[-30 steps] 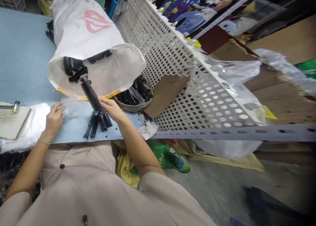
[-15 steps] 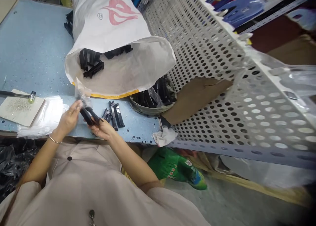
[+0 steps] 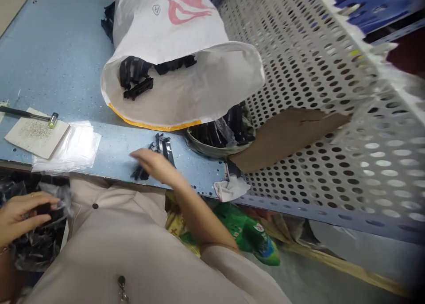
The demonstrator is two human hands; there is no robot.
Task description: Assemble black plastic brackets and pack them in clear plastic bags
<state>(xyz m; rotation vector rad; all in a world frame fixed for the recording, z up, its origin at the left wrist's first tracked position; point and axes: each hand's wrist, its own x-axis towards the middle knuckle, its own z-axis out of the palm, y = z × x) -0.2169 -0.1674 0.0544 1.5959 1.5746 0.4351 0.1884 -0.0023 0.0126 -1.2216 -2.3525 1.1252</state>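
Head view showed our right hand [image 3: 153,164] blurred over the small cluster of black plastic parts [image 3: 162,151] lying on the blue table [image 3: 49,60], near its front edge; the fingers looked loosely extended above the parts, but with the smear we could not tell whether they had closed on anything. Our left hand [image 3: 21,211] sat low, off the table's front edge, pinching a bagged black part [image 3: 49,206] in crinkled clear plastic over a heap of dark bagged pieces [image 3: 31,246]. Behind the cluster the white woven sack [image 3: 172,42] lay on its side, mouth open toward us, more black parts [image 3: 136,80] just inside its lip. A round tub of parts [image 3: 217,135] stood beside it, a stack of clear bags [image 3: 71,146] and a tile with a small hammer [image 3: 38,131] to the left. Risks as we judged them: the loose parts lay close to the edge, so a hasty sweep could knock one to the floor; the thin bag in the left pinch could slip or tear on a corner; parts at the sack's lip could slide out if it was bumped.
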